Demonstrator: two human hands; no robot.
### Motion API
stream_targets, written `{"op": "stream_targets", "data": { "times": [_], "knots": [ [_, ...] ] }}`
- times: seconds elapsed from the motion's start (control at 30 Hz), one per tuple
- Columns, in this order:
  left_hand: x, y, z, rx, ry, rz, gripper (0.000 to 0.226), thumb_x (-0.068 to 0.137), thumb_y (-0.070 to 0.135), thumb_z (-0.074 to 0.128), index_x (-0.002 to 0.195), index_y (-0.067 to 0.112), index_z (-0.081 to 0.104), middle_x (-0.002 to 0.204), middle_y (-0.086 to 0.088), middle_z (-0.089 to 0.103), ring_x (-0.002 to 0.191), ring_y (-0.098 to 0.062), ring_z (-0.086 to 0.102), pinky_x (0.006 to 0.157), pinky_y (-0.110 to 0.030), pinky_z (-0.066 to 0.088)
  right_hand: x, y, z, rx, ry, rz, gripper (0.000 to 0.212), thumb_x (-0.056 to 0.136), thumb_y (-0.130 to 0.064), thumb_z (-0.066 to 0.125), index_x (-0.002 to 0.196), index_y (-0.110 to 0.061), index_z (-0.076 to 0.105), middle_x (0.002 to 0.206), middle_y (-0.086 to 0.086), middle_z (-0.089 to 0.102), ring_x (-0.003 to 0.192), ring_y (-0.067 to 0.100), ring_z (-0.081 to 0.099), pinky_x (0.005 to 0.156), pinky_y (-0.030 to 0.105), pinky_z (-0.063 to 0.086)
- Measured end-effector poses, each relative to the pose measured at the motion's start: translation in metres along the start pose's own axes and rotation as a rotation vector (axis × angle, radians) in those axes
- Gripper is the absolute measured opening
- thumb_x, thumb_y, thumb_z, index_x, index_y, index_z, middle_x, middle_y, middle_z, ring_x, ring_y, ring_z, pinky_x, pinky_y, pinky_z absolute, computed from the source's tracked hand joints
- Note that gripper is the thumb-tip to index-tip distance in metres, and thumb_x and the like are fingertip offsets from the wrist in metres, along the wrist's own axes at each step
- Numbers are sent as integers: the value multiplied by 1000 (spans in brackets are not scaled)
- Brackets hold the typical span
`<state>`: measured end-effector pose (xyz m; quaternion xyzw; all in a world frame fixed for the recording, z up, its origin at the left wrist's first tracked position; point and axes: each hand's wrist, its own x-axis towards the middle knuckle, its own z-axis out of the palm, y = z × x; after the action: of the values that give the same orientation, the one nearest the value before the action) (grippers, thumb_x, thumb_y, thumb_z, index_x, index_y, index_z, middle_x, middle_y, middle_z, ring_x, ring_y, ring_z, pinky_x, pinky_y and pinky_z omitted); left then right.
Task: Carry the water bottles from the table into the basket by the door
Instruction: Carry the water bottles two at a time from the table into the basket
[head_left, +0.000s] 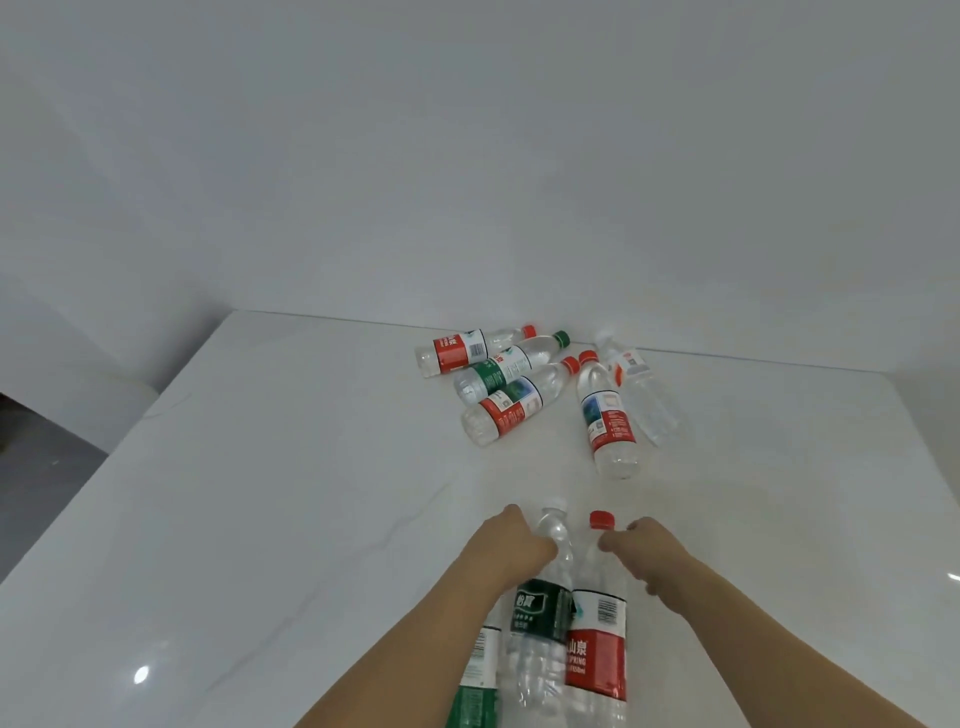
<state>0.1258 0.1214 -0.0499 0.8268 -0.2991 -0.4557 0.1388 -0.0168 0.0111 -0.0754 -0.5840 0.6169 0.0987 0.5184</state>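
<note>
clutching three bottles (550, 639) between both hands (511, 545), five bottles (524, 384) remain beyond them on the table (260, 467); basket unseen.

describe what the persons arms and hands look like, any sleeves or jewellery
Both forearms are bare up to the frame edge, with no sleeves in view. The left hand and right hand show no gloves, watch or bracelets. Rings cannot be ruled out, as the fingers are mostly hidden.

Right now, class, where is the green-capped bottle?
In the head view, the green-capped bottle lies on the table's far side, between two red-capped bottles.
</note>
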Motion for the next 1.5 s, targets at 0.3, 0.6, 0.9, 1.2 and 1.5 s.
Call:
{"op": "stream_targets", "data": {
  "times": [0.3,0.6,0.9,1.2,1.5],
  "knots": [
    [31,-4,45,13,-82,-141,54,73,39,74,118,13,61,104,-3,68,92,-17,66,78,-30,56,37,18,22,258,-86,62,31,84,-22,67,104,0,58,87,15,67,69,25,65,57,30,51],
    [24,-3,37,-136,26,-113,52,66,36,77,110,11,63,91,-1,66,74,-12,64,51,-21,44,35,36,23,498,38,43,23,85,-28,63,94,-7,60,85,13,64,74,28,61,70,37,50],
    [-23,2,-10,-362,184,72,27,73,19,81,89,25,59,96,-2,69,88,-14,67,82,-38,58,-8,20,13,802,228,-54,16,89,-28,65,94,-14,61,85,10,66,71,25,62,70,37,50],
    [-133,57,-106,-537,503,379,54,74,22,85,111,27,46,101,16,56,86,5,56,62,-16,44,-125,-111,-35,741,433,-675,9,91,-33,63,95,-25,62,89,0,67,82,17,64,78,32,50],
    [-266,39,-239,-523,804,550,47,75,21,82,108,23,48,96,15,54,87,1,57,65,-20,47,-288,-240,-10,695,393,-1107,16,90,-31,62,89,-15,60,79,-3,61,70,12,59,64,27,46]
  ]
}}
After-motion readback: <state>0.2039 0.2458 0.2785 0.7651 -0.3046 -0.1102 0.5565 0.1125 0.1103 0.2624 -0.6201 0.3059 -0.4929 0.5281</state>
